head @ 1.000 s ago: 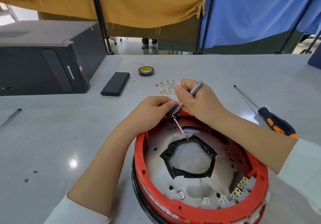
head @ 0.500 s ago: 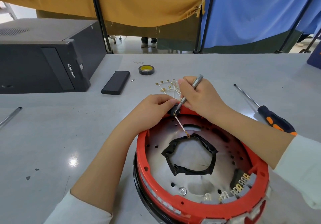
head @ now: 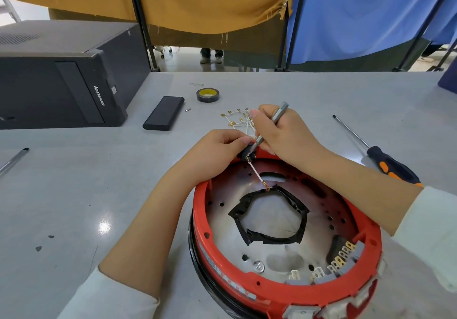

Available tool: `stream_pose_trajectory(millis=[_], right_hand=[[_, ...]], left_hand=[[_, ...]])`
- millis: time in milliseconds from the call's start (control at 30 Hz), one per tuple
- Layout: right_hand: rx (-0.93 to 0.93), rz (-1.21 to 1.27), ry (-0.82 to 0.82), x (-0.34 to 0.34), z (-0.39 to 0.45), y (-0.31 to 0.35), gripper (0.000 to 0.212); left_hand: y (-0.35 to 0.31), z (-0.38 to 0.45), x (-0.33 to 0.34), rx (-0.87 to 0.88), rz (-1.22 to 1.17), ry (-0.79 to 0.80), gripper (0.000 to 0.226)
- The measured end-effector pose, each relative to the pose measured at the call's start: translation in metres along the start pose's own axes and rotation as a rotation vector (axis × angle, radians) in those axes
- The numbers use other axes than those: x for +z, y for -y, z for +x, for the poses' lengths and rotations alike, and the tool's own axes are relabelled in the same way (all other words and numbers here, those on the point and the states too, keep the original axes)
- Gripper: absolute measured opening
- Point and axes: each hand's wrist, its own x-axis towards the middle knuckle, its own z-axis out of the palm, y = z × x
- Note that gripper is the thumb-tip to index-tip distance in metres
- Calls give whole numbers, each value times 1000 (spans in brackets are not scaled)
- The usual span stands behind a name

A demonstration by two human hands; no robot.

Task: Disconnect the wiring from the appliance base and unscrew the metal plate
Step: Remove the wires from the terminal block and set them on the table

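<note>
A red round appliance base [head: 247, 291] lies open side up on the table, with a shiny metal plate [head: 222, 229] inside and a black taped ring [head: 267, 238] at its middle. My left hand [head: 217, 150] pinches a small black connector [head: 247, 155] at the base's far rim. A thin wire [head: 257, 174] with a ring terminal runs from the connector down onto the plate. My right hand [head: 284, 133] grips a slim silver screwdriver [head: 277, 116] like a pen, its tip at the connector.
Loose wires with brass terminals [head: 235, 118] lie just behind my hands. An orange-and-black screwdriver [head: 385, 163] lies to the right. A black computer tower [head: 61, 78], a black flat case [head: 163, 113], a tape roll [head: 207, 95] and a pen [head: 13, 160] are to the left.
My right hand has tilted the silver screwdriver more upright over the connector. My left hand keeps its pinch on the connector.
</note>
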Motion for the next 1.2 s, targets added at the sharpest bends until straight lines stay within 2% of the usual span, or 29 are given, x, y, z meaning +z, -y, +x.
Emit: stream_pose_trajectory(millis=[233, 367, 767, 900, 1067, 1200], right_hand=[[15, 7, 83, 1, 1, -3, 43], [8, 72, 32, -2, 3, -2, 41], [-86, 31, -2, 2, -4, -4, 42], [-41, 39, -44, 5, 1, -5, 43], [70, 123, 69, 2, 7, 0, 44], [59, 168, -4, -2, 4, 2, 43]], left_hand=[[-2, -2, -1, -14, 19, 6, 26], [-3, -2, -1, -7, 24, 9, 26], [-3, -2, -1, 12, 14, 12, 29], [-3, -2, 0, -6, 10, 13, 26], [-3, -2, 0, -27, 13, 16, 27], [-4, -3, 0, -15, 0, 18, 26]])
